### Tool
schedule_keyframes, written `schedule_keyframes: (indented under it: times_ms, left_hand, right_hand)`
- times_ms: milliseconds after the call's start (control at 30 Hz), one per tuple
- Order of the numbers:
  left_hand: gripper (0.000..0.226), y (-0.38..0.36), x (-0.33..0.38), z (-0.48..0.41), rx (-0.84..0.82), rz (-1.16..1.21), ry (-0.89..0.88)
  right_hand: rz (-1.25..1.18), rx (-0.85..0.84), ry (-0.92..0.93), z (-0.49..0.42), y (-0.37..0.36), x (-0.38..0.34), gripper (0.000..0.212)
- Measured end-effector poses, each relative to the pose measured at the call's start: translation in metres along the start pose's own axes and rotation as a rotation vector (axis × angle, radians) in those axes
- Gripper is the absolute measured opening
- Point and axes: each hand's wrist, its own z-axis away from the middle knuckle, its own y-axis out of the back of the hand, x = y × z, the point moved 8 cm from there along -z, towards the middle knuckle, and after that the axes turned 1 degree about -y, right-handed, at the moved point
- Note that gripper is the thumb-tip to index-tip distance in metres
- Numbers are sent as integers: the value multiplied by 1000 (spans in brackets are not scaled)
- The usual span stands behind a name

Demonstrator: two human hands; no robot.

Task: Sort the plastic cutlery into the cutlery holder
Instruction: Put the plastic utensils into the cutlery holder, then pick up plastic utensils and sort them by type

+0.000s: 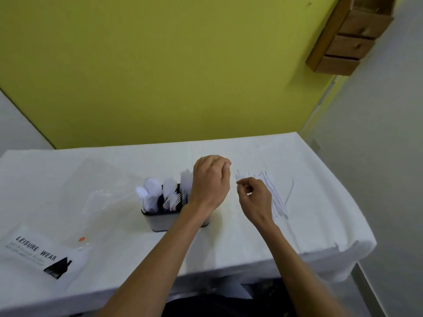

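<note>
I'm pinching my right hand (254,197) on a light, slippery knife (238,177) by its handle, my left hand (211,179) curling loosely over the holder (160,221).

Large print: we read "LEISURE WEAR" in black capitals on the clear plastic bag (45,250) lying at the left of the table (229,236).
Small print: below those words we see two or three rows of finer grey print on the same bag, too blurred for us to read.
Picture mark: we see a black house-shaped figure at the lower right end of the wording, with a pale line of lettering on it that we cannot make out.
Dot: we notice a small orange round sticker on the bag, no writing legible.
Elsewhere: we find no other readable text.
</note>
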Motion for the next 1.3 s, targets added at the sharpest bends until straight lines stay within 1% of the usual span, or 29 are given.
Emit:
schedule_keyframes:
  times_ms: [67,133,167,233,267,333,400,500,533,633,733,833,900,933,1000,1067,1100,1167,1233,1300]
  left_hand:
    - [28,-27,10,1,-87,73,5]
    - [29,-54,15,2,-212,147,50]
    - [28,-66,15,4,-279,186,92]
    - [28,-90,14,8,-394,269,209]
    - [28,-99,10,12,-433,304,280]
    - [29,-119,5,19,-500,342,402]
    - [29,-131,-6,31,-545,357,509]
    - [26,-143,-31,50,-574,344,673]
    - [25,-146,-40,57,-570,349,736]
    - [27,-156,-61,75,-570,372,918]
    - [35,-171,-64,80,-597,453,1005]
    - [50,-187,-61,75,-581,499,1079]
    - [56,-197,-59,72,-538,544,1147]
    - [51,-202,-59,72,-482,599,1208]
    - [33,-208,-61,72,-363,667,1310]
    - [20,-207,-63,71,-290,669,1356]
    - [17,-206,-65,71,-253,664,1370]
    - [13,-202,-73,68,-199,633,1371]
    - [13,-198,-80,65,-153,629,1350]
    - [15,-196,-83,61,-102,673,1330]
  right_hand:
    - [56,12,-89,-4,18,34,12]
    - [128,-14,-180,-7,27,70,12]
    - [173,-44,-222,-7,27,85,16]
    - [241,-124,-309,-6,22,110,36]
    - [281,-170,-324,-3,16,116,43]
    - [392,-242,-308,0,4,123,48]
    - [519,-277,-240,2,-5,117,40]
    - [620,-279,-202,-5,-7,112,13]
    - [646,-293,-199,-7,-6,111,9]
    - [658,-373,-212,-11,-2,113,12]
    - [567,-439,-227,-8,-1,111,15]
    - [489,-482,-205,0,-2,105,18]
    - [464,-500,-169,6,-4,99,20]
    - [456,-509,-148,9,-5,98,22]
    - [445,-547,-108,12,-6,94,24]
    - [430,-640,-75,12,-5,90,23]
    - [408,-696,-71,11,-3,91,26]
    - [352,-774,-118,6,5,95,42]
    - [339,-774,-185,-2,12,103,57]
    - [365,-742,-239,-10,10,108,57]
